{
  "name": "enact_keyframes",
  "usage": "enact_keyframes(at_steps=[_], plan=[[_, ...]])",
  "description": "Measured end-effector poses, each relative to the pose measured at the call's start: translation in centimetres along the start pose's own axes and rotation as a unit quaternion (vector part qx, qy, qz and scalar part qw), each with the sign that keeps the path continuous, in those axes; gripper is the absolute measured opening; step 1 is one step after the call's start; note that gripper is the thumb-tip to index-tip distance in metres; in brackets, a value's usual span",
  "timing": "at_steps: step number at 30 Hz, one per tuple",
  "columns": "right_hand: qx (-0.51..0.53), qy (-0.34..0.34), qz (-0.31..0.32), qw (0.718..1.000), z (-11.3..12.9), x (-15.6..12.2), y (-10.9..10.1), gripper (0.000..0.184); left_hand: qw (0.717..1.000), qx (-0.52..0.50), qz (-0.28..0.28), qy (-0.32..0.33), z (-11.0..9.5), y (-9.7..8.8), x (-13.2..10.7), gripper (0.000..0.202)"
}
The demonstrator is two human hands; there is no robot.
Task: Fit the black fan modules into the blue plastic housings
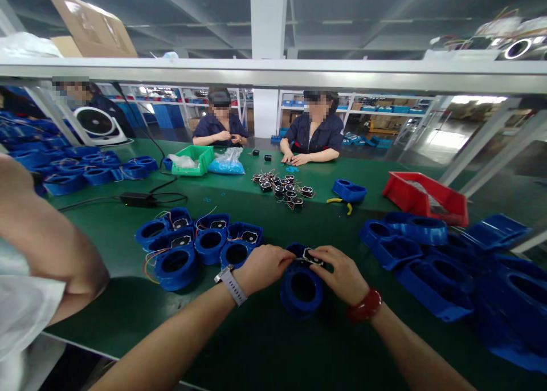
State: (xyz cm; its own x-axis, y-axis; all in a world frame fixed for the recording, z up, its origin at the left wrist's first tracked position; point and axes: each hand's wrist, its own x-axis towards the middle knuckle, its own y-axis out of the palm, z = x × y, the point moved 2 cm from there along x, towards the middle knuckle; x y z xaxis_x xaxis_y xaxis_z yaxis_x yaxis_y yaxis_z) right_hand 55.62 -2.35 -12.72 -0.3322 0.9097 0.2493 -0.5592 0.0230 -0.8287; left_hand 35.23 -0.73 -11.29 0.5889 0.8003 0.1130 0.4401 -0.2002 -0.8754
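Note:
A blue plastic housing (299, 300) with a round ring opening stands on the green bench in front of me. At its far end, my right hand (344, 274) grips a small black stepper motor (314, 257) with a silver plate, between thumb and fingers. My left hand (269, 265), wearing a watch, is closed in a pinch at the left side of the motor. Thin pale wires seem to run from the motor to those fingertips, but the pinch itself is too small to make out. The housing's far wall shows just behind the motor.
Blue housings with motors (175, 268) stand to the left; bare blue housings (436, 277) are piled right. Loose motors (286, 191), yellow-handled pliers (347, 206), a red bin (459, 208) and a green bin (205, 158) lie beyond. Two co-workers sit opposite; another person's arm (55, 248) is at left.

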Motion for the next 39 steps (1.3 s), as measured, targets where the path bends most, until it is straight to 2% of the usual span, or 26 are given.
enact_keyframes(at_steps=[4,9,17,21,25,26,28,30,31,33,35,37,39], plan=[[-0.046,0.006,0.002,0.999,0.4,0.2,0.1,0.025,0.999,0.033,0.006,0.013,0.3,0.7,-0.4,0.029],[-0.123,-0.014,0.029,0.992,0.9,0.2,0.3,0.026,0.998,0.056,0.004,0.023,0.2,0.7,-0.7,0.031],[-0.030,-0.006,-0.032,0.999,0.3,-0.4,1.5,0.026,0.998,0.065,-0.004,0.025,0.6,0.9,-0.9,0.028],[-0.093,-0.022,0.024,0.995,0.7,-0.3,1.4,0.024,0.998,0.060,0.000,0.029,0.7,0.8,-1.2,0.028],[-0.156,-0.048,0.082,0.983,1.9,-0.2,1.3,0.025,0.994,0.096,-0.024,0.037,-0.6,0.8,-1.4,0.027],[-0.154,-0.049,0.079,0.984,2.1,-0.3,1.3,0.024,0.992,0.105,-0.030,0.059,-1.2,1.1,-1.5,0.031],[-0.119,-0.066,0.076,0.988,2.0,-0.5,1.1,0.025,0.988,0.106,-0.022,0.110,-2.3,1.9,-1.9,0.060],[-0.076,-0.072,0.083,0.991,0.7,-0.6,0.3,0.024,0.987,0.089,0.005,0.131,-2.9,3.0,-2.2,0.087],[-0.074,-0.045,0.073,0.994,-0.5,-0.6,-0.5,0.024,0.988,0.082,0.016,0.126,-3.0,3.4,-2.4,0.091],[-0.118,0.069,0.011,0.991,-3.8,-0.2,-2.7,0.028,0.991,0.079,0.024,0.108,-2.8,3.6,-2.7,0.090],[-0.172,0.198,-0.066,0.963,-7.6,0.2,-5.3,0.045,0.992,0.082,0.024,0.093,-2.0,3.1,-3.0,0.085],[-0.191,0.279,-0.083,0.937,-10.6,0.5,-7.0,0.059,0.993,0.088,0.020,0.073,-1.0,2.2,-3.2,0.082],[-0.191,0.311,-0.067,0.929,-12.2,0.7,-7.3,0.059,0.994,0.092,0.022,0.053,0.3,1.1,-3.5,0.081]])
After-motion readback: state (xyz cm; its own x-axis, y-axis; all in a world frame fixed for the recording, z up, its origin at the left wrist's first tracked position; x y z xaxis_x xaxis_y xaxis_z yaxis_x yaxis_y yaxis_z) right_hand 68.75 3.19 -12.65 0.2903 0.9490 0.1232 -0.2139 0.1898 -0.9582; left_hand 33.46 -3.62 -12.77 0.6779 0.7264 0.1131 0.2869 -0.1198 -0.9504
